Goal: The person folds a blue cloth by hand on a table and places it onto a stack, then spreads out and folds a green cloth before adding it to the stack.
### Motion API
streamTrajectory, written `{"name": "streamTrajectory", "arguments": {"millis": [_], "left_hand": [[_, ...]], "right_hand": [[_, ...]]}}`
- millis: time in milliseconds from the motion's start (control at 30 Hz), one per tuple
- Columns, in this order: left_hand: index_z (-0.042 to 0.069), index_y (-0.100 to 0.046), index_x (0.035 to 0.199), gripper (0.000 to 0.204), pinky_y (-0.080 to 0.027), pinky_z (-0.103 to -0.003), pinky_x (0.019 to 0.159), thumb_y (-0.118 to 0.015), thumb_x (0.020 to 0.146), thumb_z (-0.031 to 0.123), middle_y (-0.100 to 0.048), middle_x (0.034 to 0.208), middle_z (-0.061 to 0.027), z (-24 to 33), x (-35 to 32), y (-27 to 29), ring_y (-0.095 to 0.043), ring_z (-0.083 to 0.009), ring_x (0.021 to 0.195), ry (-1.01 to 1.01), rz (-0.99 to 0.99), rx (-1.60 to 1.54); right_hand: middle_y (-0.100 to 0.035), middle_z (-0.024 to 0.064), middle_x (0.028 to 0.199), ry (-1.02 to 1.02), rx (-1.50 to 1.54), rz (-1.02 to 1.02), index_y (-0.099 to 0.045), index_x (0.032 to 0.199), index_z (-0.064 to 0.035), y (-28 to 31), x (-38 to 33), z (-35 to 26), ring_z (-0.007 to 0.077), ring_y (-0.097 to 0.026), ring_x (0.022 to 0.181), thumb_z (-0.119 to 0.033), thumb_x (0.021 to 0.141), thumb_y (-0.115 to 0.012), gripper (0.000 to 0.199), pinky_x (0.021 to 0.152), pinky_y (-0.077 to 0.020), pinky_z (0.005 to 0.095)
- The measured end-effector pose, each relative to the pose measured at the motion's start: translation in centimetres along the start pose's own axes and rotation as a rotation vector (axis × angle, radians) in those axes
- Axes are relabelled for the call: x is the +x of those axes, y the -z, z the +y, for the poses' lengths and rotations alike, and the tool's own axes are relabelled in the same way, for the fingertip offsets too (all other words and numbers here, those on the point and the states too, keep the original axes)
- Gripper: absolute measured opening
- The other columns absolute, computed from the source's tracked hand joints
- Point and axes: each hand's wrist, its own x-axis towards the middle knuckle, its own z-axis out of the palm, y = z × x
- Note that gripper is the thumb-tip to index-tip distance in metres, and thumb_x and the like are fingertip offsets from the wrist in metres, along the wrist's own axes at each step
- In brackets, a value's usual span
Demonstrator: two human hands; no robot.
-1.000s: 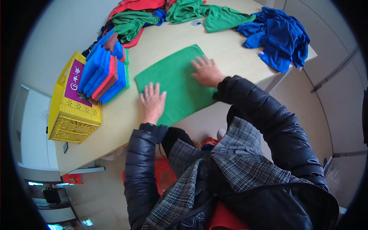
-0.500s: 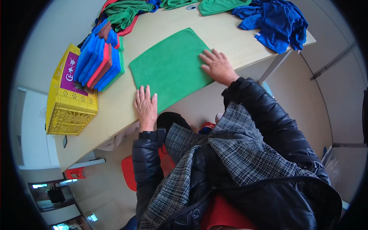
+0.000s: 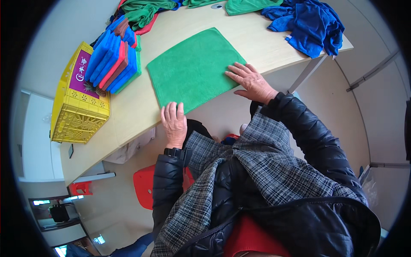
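Observation:
A green cloth (image 3: 195, 70) lies spread flat on the table, its near edge along the table's front edge. My left hand (image 3: 174, 126) is at the cloth's near left corner, fingertips on it and the palm out past the table edge. The fingers are stretched out and close together. My right hand (image 3: 255, 85) touches the cloth's right side near its near right corner, with fingers extended and thumb apart. Neither hand grips anything that shows.
A yellow plastic crate (image 3: 81, 115) stands at the table's left, beside a row of folded blue, red, brown and green cloths (image 3: 113, 62). Rumpled green cloths (image 3: 143, 13) and a blue heap (image 3: 308, 28) lie along the far side. A red stool (image 3: 143, 186) is below.
Both hands have slid toward me and slightly right, down to the cloth's near edge. The cloth's near right corner now shows more. Dark blue fabric shows more at the lower left.

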Motion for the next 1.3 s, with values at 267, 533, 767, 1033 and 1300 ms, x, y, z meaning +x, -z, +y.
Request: {"name": "streamTrajectory", "arguments": {"millis": [267,533,767,1033,1300], "left_hand": [[0.002,-0.063,0.105,0.031,-0.05,-0.043,0.095,-0.07,0.075,-0.001,-0.064,0.11,-0.0138,-2.1,-0.2,1.3,-0.062,-0.0326,0.105,-0.036,0.081,-0.073],[0.003,-0.064,0.099,0.027,-0.051,-0.042,0.084,-0.068,0.074,-0.006,-0.066,0.101,-0.0127,-2.6,1.2,7.1,-0.063,-0.0342,0.095,0.121,-0.039,-0.352],[-0.002,-0.063,0.094,0.008,-0.047,-0.027,0.069,-0.068,0.089,0.003,-0.057,0.077,-0.0002,-5.5,2.9,10.6,-0.052,-0.0067,0.075,0.554,-0.367,-0.91],[-0.007,-0.068,0.091,0.022,-0.047,-0.028,0.066,-0.073,0.087,0.014,-0.064,0.075,-0.0025,-14.8,10.2,-2.3,-0.054,-0.0073,0.071,0.644,-0.206,-0.923],[-0.007,-0.068,0.085,0.023,-0.048,-0.03,0.063,-0.075,0.085,0.015,-0.066,0.072,-0.0044,-15.6,11.2,-8.0,-0.058,-0.0091,0.067,0.741,-0.243,-0.865]], "right_hand": [[-0.055,0.0102,0.139,-0.018,0.174,0.078,-0.061,0.129,-0.0092,0.2,-0.3,1.8,0.0295,-0.047,0.134,-0.011,0.082,-0.069,0.048,0.114,-0.0374,0.042],[-0.07,0.0129,0.104,-0.03,0.215,0.144,-0.068,0.104,-0.0049,2.8,-0.7,2.2,0.0332,-0.066,0.098,-0.007,0.083,-0.064,0.021,0.085,-0.0541,0.0405],[-0.069,0.0151,0.081,-0.119,0.702,-0.294,-0.069,0.101,-0.0022,9.4,2.6,3.4,0.0217,-0.064,0.07,-0.014,0.085,-0.068,0.02,0.071,-0.0516,0.035],[-0.069,0.0122,0.081,-0.431,0.719,-0.255,-0.071,0.105,-0.0009,2.7,15.0,9.9,0.0142,-0.063,0.071,-0.028,0.084,-0.073,0.034,0.067,-0.0528,0.0324],[-0.071,0.0146,0.085,-0.617,0.592,-0.158,-0.071,0.109,-0.0006,-3.5,16.5,12.5,0.0222,-0.07,0.076,-0.032,0.083,-0.074,0.041,0.059,-0.0567,0.0345]]}}
